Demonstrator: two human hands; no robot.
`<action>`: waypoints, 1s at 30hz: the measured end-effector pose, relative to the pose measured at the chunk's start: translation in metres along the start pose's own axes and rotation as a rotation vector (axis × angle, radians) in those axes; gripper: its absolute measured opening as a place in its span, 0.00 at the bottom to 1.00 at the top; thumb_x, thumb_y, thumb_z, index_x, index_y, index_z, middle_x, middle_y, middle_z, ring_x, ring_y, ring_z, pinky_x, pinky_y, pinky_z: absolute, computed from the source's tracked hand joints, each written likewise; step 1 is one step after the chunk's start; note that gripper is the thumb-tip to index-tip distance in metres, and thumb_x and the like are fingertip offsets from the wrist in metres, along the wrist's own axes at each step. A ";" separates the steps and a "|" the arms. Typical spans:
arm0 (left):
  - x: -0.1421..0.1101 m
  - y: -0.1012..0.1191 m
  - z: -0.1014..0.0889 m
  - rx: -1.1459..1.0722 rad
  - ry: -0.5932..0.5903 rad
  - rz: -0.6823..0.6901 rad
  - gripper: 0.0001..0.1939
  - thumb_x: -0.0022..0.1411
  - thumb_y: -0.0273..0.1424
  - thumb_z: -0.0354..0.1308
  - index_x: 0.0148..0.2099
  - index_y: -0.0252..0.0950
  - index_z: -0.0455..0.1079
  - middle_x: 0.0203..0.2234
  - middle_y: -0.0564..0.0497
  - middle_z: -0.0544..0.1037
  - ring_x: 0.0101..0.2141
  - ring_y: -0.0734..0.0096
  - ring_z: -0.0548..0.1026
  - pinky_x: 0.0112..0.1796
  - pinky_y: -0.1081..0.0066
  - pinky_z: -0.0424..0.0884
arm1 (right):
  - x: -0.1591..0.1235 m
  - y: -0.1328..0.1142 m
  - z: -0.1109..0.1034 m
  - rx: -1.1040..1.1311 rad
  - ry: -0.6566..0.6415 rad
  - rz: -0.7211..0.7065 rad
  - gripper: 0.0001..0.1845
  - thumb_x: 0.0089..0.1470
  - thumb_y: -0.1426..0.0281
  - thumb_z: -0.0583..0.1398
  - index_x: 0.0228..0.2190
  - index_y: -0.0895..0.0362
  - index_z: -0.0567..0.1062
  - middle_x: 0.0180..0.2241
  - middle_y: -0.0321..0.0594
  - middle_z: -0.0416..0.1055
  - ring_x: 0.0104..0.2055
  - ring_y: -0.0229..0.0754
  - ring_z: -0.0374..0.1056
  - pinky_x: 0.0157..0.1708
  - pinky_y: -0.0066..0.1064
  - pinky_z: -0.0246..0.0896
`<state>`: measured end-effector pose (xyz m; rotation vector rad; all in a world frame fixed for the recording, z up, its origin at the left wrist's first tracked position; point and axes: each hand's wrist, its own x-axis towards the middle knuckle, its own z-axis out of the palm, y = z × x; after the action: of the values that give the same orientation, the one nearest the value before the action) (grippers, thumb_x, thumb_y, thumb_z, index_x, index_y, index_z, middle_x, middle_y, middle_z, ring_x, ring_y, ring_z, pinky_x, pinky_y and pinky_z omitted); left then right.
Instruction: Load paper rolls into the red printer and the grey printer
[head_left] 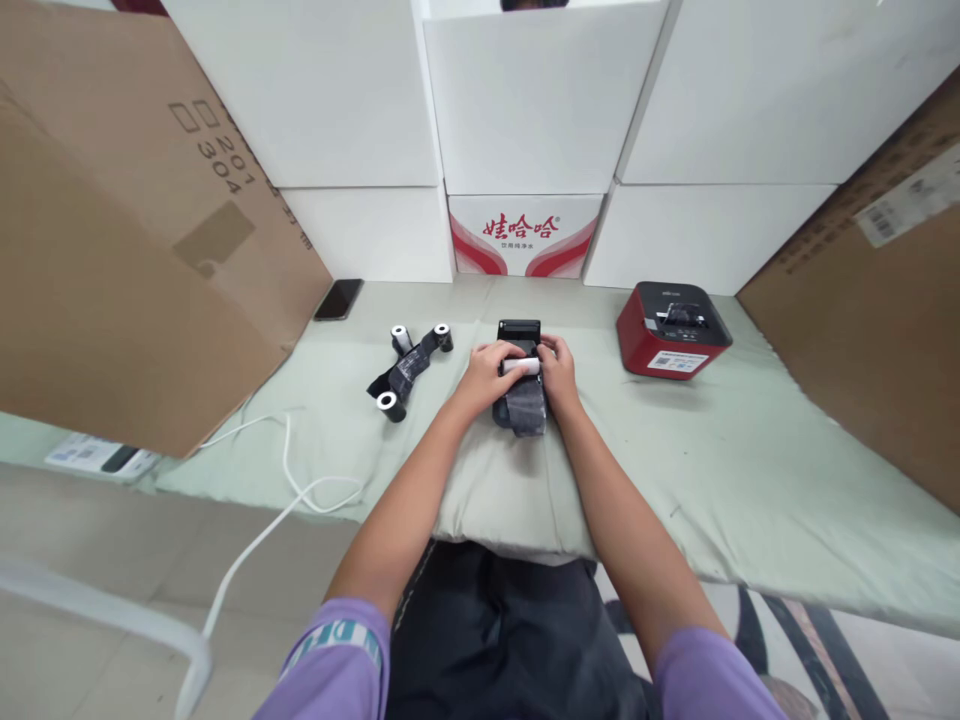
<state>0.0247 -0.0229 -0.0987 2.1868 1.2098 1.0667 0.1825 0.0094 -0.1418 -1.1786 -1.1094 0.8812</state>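
Observation:
Near the middle of the table lies a small black device (519, 328) with its top toward the far side. Across it sits a small white roll (522, 367), from which a dark, shiny strip (527, 405) hangs toward me. My left hand (487, 375) is closed on the roll's left end, fingers over the top and thumb below. My right hand (559, 372) is curled against the right side of the device and the roll's right end. Its fingertips are partly hidden. To the left lie several small rolls (391, 405) with black, wrinkled film (409, 370) between them.
A red and black box-shaped machine (673, 332) stands at right. A phone (339, 299) lies at back left. White boxes (525, 100) wall off the back, with cardboard panels (135, 220) on both sides. A white cable (289, 460) trails over the front left edge.

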 end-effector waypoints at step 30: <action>-0.011 -0.036 -0.026 -0.111 0.233 -0.189 0.15 0.69 0.41 0.51 0.41 0.36 0.73 0.37 0.47 0.78 0.39 0.66 0.74 0.44 0.66 0.70 | -0.011 -0.021 -0.012 0.134 -0.225 0.017 0.10 0.48 0.60 0.60 0.26 0.54 0.73 0.46 0.41 0.74 0.50 0.47 0.69 0.49 0.36 0.63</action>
<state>-0.0184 -0.0136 -0.1108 1.8631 1.3894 1.3007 0.1904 -0.0076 -0.1233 -0.9975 -1.2017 1.1044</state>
